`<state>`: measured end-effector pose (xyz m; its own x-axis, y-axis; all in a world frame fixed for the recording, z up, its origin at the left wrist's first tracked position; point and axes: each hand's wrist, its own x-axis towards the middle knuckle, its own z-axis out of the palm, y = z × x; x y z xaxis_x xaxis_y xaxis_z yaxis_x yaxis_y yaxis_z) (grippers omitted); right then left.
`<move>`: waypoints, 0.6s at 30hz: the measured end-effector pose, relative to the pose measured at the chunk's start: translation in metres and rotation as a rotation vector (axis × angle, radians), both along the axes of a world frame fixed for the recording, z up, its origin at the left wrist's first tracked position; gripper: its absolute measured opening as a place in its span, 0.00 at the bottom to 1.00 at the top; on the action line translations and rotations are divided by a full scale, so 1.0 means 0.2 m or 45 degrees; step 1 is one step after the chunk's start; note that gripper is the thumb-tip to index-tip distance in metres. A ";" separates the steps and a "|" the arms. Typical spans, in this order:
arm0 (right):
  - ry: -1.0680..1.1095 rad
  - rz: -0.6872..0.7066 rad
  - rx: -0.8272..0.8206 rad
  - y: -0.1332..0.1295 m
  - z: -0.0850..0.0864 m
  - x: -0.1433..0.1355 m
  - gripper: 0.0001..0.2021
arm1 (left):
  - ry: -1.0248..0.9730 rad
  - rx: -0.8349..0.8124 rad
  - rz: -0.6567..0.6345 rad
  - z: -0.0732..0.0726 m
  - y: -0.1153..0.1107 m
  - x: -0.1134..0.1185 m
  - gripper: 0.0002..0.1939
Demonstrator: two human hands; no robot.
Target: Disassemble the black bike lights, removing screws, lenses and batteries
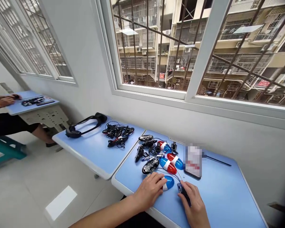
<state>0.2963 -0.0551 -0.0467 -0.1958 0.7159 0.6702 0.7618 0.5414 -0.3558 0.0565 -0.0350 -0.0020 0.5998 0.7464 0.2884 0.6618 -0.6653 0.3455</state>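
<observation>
Left hand [150,190], loosely curled, holds a blue-and-white shell [169,183]; the right hand [194,201], partly closed, grips a black piece [184,193].

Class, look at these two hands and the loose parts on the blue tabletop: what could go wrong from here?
The tiny pale bits beside the upright-lying phone-shaped slab could get brushed away and lost.

The glossy blue-and-white plastic cover under the left hand lies near the front edge, so might slip off.

Loose blue-and-silver batteries might roll.

Glossy plastic covers [167,165], smooth matt-looking tabletop [218,186], shiny metallic-looking circuit parts [151,166].
</observation>
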 end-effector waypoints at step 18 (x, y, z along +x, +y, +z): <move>-0.054 0.034 -0.012 0.14 0.05 -0.10 0.20 | -0.087 0.272 0.006 -0.17 0.10 -0.10 0.25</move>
<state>0.2771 -0.0262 -0.0362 -0.2431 0.7161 0.6543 0.7617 0.5585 -0.3283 0.0364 -0.0145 -0.0351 0.5698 0.6670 0.4801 0.6453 -0.7249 0.2412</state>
